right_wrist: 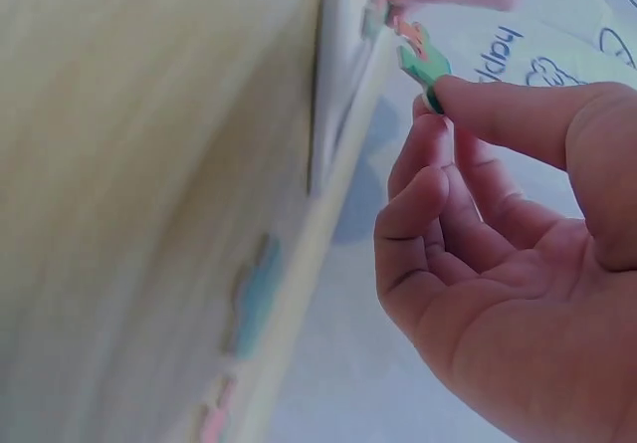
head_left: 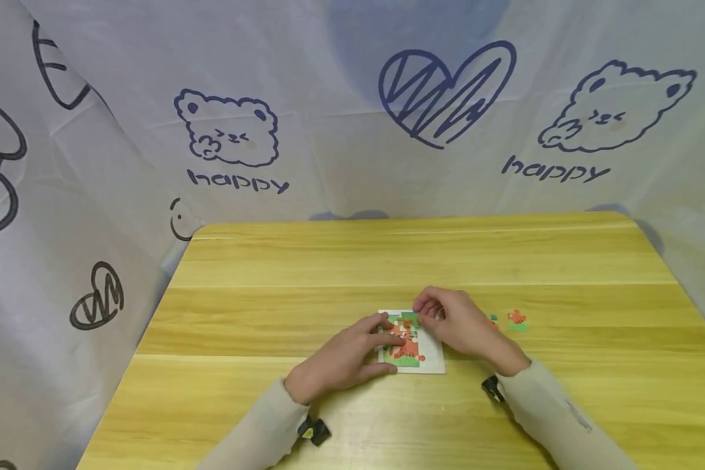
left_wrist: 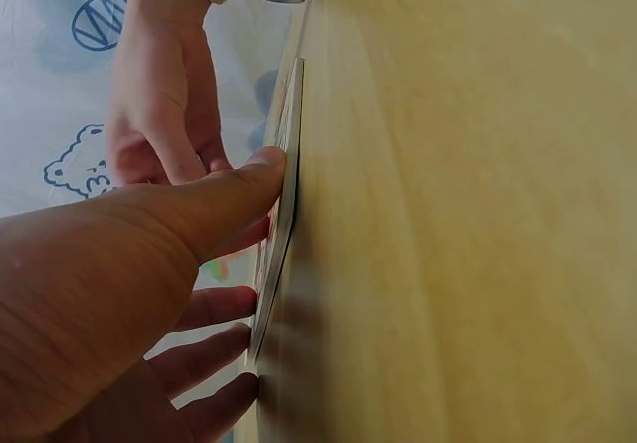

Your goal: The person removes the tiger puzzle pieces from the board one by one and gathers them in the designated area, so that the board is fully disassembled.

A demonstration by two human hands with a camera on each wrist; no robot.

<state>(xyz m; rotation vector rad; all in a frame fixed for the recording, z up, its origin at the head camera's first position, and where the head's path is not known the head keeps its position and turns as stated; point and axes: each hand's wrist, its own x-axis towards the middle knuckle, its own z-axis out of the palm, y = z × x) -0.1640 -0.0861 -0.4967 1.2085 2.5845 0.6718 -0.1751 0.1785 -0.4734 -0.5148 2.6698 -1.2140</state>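
A partly filled jigsaw puzzle, orange and green, sits in a white tray on the table. My left hand rests over its left side with fingers spread and fairly straight. In the left wrist view, the thumb lies on the tray's near edge. My right hand is at the tray's upper right. Between thumb and index finger it pinches a green and orange puzzle piece, raised above the tray in the right wrist view; its other fingers curl inward.
Loose puzzle pieces lie on the wooden table right of the tray, one partly behind the right hand. A white cloth with blue drawings hangs behind the table. A black wrist device sits at the left sleeve.
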